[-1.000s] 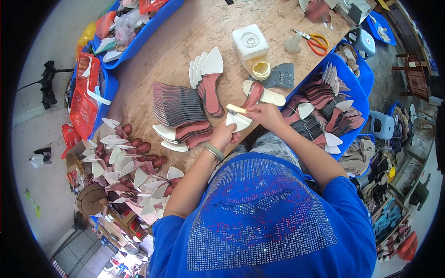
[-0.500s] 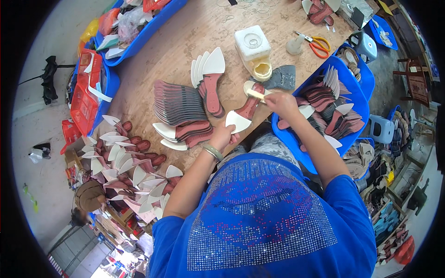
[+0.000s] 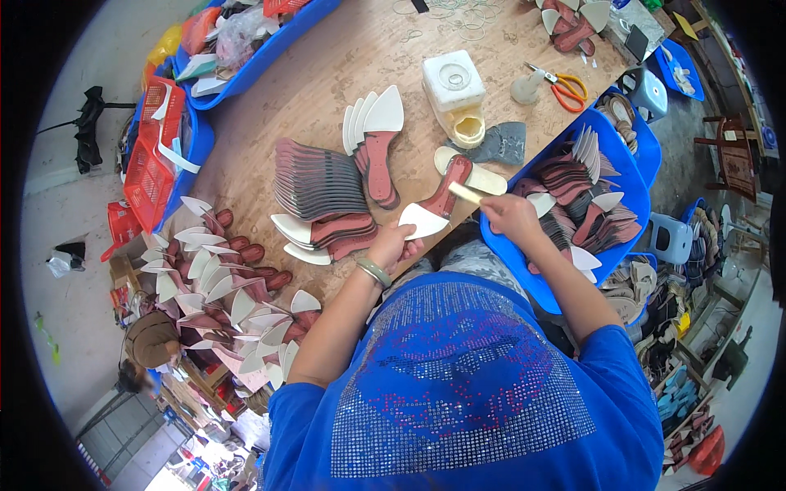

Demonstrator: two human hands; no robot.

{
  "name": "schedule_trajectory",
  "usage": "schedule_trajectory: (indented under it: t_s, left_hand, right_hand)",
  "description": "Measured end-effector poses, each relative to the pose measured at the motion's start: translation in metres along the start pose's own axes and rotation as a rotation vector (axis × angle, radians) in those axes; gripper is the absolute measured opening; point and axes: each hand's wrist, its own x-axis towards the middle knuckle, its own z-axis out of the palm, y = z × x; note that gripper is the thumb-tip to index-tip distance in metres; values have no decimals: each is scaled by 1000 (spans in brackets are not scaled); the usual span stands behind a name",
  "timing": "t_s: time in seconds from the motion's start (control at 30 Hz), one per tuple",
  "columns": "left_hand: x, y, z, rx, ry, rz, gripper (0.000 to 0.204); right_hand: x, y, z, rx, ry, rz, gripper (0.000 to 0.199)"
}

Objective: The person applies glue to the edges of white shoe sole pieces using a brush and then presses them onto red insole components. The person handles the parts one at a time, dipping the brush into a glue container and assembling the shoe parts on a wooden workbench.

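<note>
We are holding a red and white shoe sole (image 3: 435,206) in our left hand (image 3: 395,245) over the table (image 3: 327,90) edge. Our right hand (image 3: 509,216) is gripping a small brush (image 3: 465,193), touching the sole.

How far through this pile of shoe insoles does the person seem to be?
Judging by the piles, roughly midway. Seemingly done: fanned red-and-white insoles on the wooden table, more spread at the left. In hand: the left hand holds one red insole with a white toe while the right hand strokes it with a pale brush. Apparently left: the blue bin of insoles.
</note>
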Motion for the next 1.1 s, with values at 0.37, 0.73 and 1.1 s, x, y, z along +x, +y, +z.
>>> schedule_trajectory:
  t_s: [0.37,0.73,1.1]
  left_hand:
    - [-20,8,-6,92,-33,111,17]
    - [-64,60,-54,-22,202,327,17]
    - [102,206,-165,-492,272,383,18]
  right_hand:
    - [22,-37,-13,251,-31,138,20]
    - [58,-50,-46,615,216,265,20]
    - [11,-68,-50,602,145,349,21]
